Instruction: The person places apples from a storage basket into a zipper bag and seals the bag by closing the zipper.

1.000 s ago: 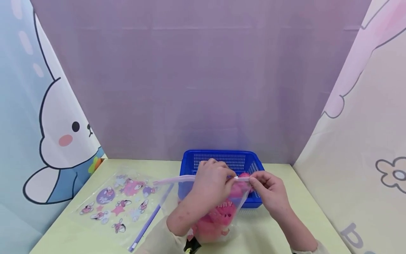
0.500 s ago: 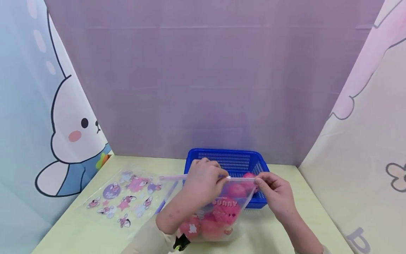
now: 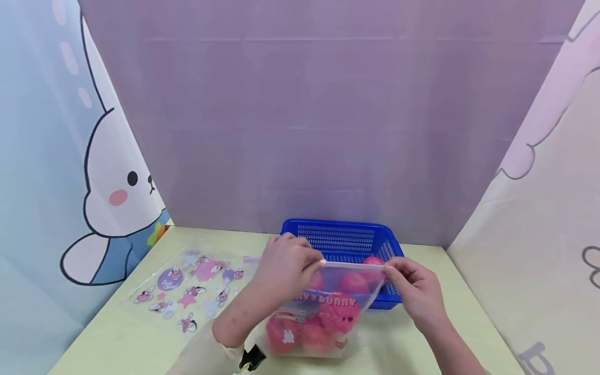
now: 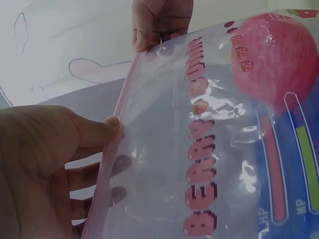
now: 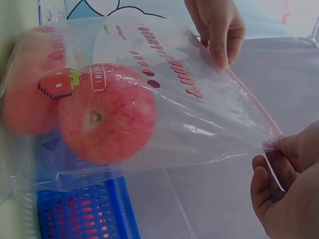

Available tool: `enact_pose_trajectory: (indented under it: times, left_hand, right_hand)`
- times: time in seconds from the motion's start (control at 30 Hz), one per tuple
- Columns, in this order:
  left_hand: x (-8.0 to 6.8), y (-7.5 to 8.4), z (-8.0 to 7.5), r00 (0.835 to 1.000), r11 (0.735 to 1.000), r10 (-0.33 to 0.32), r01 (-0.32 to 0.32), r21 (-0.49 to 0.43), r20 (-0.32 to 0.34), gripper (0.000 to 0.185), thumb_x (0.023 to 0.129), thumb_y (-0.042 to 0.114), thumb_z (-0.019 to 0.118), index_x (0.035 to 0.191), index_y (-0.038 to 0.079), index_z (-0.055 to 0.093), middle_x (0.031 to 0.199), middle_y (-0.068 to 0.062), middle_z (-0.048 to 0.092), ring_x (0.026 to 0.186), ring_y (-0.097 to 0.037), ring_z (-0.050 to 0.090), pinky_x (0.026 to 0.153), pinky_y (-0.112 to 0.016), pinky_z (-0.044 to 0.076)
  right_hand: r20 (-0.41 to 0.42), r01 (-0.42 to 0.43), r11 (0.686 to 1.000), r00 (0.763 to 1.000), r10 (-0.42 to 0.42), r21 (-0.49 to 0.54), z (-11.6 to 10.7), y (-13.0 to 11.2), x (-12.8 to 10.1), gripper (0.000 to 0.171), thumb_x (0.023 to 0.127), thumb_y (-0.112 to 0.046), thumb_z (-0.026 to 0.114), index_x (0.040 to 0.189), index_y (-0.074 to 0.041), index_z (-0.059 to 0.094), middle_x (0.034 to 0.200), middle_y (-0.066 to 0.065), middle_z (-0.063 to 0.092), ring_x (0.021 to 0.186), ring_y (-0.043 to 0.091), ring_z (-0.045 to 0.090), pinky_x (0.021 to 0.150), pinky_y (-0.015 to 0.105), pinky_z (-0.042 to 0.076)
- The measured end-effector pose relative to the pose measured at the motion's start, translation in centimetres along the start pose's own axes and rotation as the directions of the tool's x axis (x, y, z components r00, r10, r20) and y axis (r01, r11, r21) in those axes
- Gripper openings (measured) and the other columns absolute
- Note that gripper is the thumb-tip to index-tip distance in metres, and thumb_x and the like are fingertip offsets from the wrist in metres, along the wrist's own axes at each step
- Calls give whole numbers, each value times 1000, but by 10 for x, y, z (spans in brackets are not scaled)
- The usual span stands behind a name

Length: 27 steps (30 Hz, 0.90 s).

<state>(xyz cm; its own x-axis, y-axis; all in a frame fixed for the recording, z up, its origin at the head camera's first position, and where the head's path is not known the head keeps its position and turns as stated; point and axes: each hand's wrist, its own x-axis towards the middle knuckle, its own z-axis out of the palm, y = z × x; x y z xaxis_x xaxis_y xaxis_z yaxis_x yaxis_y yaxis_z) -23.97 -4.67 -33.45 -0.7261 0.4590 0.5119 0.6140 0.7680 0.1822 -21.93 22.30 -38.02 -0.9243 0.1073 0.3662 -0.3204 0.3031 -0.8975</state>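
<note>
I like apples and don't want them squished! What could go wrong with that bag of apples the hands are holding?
The left hand and right hand pinch only the zip strip of the clear bag. The red apples inside look heavy, so the thin strip might slip from the fingers. The apples could then roll on the table. The bag also hangs beside the blue basket and might snag on its rim.
</note>
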Motion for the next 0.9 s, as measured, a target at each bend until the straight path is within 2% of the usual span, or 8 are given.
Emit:
enact_pose_trajectory:
  times: [0.23, 0.57, 0.77, 0.9]
  left_hand:
    - [-5, -11, -3, 1000, 1000, 8, -8, 9, 8, 12, 90, 33, 70, 94, 27, 79, 93, 9, 70, 91, -17, 59, 80, -41, 43]
    - [-12, -27, -8, 1000, 999, 7, -7, 44, -14, 10, 88, 32, 73, 93, 27, 79, 90, 11, 69, 89, -16, 59, 82, -42, 43]
    - [-16, -34, -9, 1000, 999, 13, -12, 46, -25, 9, 87, 32, 74, 92, 27, 79, 90, 11, 70, 90, -16, 60, 81, -43, 45]
    - [-19, -40, -11, 1000, 999, -7, 7, 34, -8, 8, 86, 32, 75, 92, 28, 79, 90, 12, 69, 92, -16, 61, 83, -43, 44]
  right_hand:
    - [-23, -13, 1000, 1000, 12, -29, -2, 1, -1, 12, 95, -6, 62, 93, 5, 66, 79, 4, 64, 72, 13, 58, 66, 22, 53]
    - [-13, -6, 999, 1000, 5, -38, -1, 1, 1, 13, 96, -8, 62, 94, 4, 67, 77, 5, 62, 70, 11, 55, 63, 20, 51]
    - [-11, -8, 999, 1000, 8, -44, -3, 2, 0, 14, 95, -9, 63, 94, 4, 67, 79, 6, 63, 72, 12, 56, 66, 21, 52]
    - [-9, -14, 999, 1000, 14, -49, -4, 3, -1, 14, 95, -10, 63, 94, 4, 67, 78, 5, 62, 72, 12, 54, 63, 22, 51]
